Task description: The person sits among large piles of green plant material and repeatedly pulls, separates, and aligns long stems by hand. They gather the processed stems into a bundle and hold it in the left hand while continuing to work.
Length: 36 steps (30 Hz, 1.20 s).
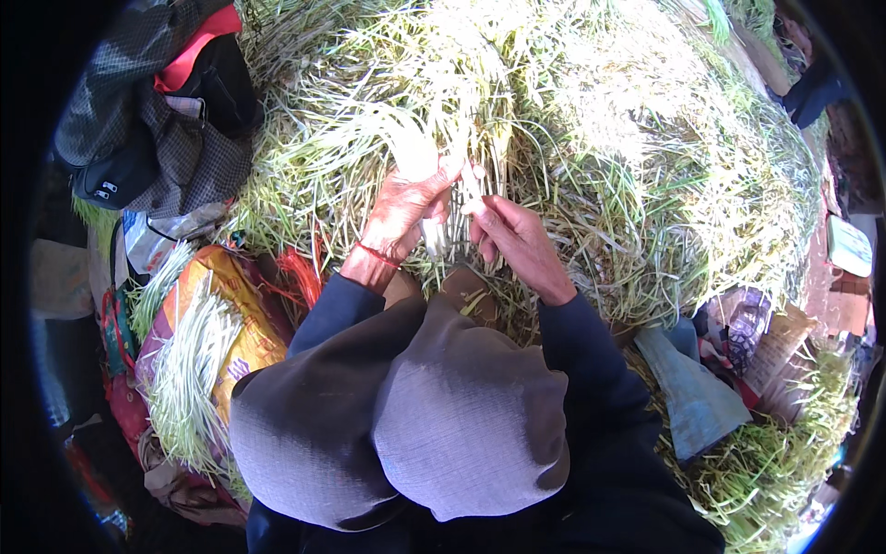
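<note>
My left hand [408, 201], with a red thread at its wrist, is closed around a bundle of long green-white plant stalks [414, 149]; the leafy ends fan out to the upper left and the pale ends stick out below the fist. Just to the right, my right hand [509, 232] pinches a pale stalk or strip [471, 181] between thumb and fingertips, close to the left thumb. Bright sunlight washes out detail there, so exactly what the fingertips hold is unclear. Both hands are above a large heap of loose green and straw-coloured stalks [609, 194].
On the left, a bunch of pale stalks [197, 367] lies on an orange and purple printed sack [252, 346], near red strings [301, 273]. A checked jacket [180, 152] and black bag [114, 176] lie upper left. Blue cloth [695, 395] lies lower right. Another person's dark sleeve [817, 93] shows upper right.
</note>
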Tool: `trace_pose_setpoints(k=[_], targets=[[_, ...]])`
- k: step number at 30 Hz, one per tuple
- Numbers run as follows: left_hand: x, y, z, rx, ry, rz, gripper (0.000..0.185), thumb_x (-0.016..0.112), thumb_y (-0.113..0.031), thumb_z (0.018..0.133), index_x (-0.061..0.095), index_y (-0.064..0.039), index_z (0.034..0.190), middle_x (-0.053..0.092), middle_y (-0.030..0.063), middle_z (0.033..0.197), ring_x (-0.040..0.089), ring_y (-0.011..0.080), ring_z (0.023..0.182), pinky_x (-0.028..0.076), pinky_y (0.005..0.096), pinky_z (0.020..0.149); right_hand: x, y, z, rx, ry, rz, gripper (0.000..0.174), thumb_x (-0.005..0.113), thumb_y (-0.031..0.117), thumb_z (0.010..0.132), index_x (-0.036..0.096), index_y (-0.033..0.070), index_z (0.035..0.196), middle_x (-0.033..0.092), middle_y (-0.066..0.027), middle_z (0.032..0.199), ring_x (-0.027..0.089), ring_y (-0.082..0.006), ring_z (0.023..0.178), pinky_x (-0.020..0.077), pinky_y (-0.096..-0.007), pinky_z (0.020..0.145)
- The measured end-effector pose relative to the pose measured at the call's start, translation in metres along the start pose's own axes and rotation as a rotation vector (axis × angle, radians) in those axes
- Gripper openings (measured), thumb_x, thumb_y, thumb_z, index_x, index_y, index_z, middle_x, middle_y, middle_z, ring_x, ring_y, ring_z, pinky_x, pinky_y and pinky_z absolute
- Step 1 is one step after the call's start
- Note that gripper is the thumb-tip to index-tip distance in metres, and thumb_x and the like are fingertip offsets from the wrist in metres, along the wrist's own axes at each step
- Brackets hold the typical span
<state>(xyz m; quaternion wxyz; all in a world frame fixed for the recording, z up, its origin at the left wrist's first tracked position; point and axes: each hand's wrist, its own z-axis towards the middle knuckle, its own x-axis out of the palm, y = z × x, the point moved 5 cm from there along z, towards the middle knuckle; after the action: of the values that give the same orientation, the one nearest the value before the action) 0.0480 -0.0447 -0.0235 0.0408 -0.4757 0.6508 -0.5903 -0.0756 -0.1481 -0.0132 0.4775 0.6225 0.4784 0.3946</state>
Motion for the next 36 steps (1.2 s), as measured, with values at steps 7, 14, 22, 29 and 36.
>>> trace_pose_setpoints(k=[7, 14, 22, 29, 36], targets=[[-0.007, 0.003, -0.004, 0.031, -0.09, 0.062, 0.014, 0.069, -0.013, 0.09, 0.066, -0.002, 0.097, 0.053, -0.0044, 0.063, 0.039, 0.0039, 0.047, 0.034, 0.0207, 0.045, 0.01, -0.005, -0.002, -0.025, -0.091, 0.202, 0.025, 0.047, 0.018, 0.103, 0.06, -0.002, 0.109, 0.048, 0.0022, 0.075, 0.037, -0.0019, 0.06, 0.0303, -0.0176, 0.051], [-0.006, 0.002, -0.007, 0.053, -0.167, 0.128, 0.016, 0.075, -0.013, 0.084, 0.065, -0.003, 0.091, 0.052, -0.005, 0.061, 0.04, 0.0051, 0.045, 0.033, 0.0218, 0.043, 0.009, -0.006, -0.008, -0.04, -0.192, 0.241, 0.023, 0.048, 0.018, 0.102, 0.06, -0.002, 0.109, 0.047, 0.0029, 0.075, 0.034, -0.0012, 0.059, 0.0275, -0.0172, 0.051], [0.0, 0.004, -0.011, 0.046, -0.189, 0.19, 0.016, 0.079, -0.012, 0.081, 0.067, -0.004, 0.088, 0.058, -0.0026, 0.065, 0.043, 0.0056, 0.046, 0.033, 0.022, 0.043, 0.0, -0.008, -0.009, -0.107, -0.307, 0.315, 0.022, 0.049, 0.019, 0.102, 0.058, 0.001, 0.111, 0.049, 0.0029, 0.076, 0.036, -0.0015, 0.059, 0.0284, -0.0175, 0.052], [0.002, 0.023, -0.019, -0.103, -0.105, 0.118, 0.017, 0.075, -0.017, 0.085, 0.066, -0.003, 0.089, 0.065, 0.0023, 0.074, 0.039, 0.0049, 0.044, 0.031, 0.0218, 0.042, -0.035, -0.004, -0.011, -0.134, -0.332, 0.472, 0.025, 0.05, 0.019, 0.102, 0.06, 0.0, 0.113, 0.059, -0.0012, 0.087, 0.044, -0.0053, 0.065, 0.0364, -0.0211, 0.06], [-0.005, -0.011, -0.019, 0.052, -0.089, 0.04, 0.035, 0.065, -0.025, 0.094, 0.061, 0.002, 0.115, 0.06, -0.0005, 0.082, 0.036, 0.0017, 0.049, 0.031, 0.0196, 0.042, -0.046, 0.02, -0.02, -0.19, -0.505, -0.107, 0.025, 0.053, 0.015, 0.098, 0.065, -0.002, 0.112, 0.065, -0.0012, 0.083, 0.047, -0.0037, 0.064, 0.0382, -0.019, 0.058]])
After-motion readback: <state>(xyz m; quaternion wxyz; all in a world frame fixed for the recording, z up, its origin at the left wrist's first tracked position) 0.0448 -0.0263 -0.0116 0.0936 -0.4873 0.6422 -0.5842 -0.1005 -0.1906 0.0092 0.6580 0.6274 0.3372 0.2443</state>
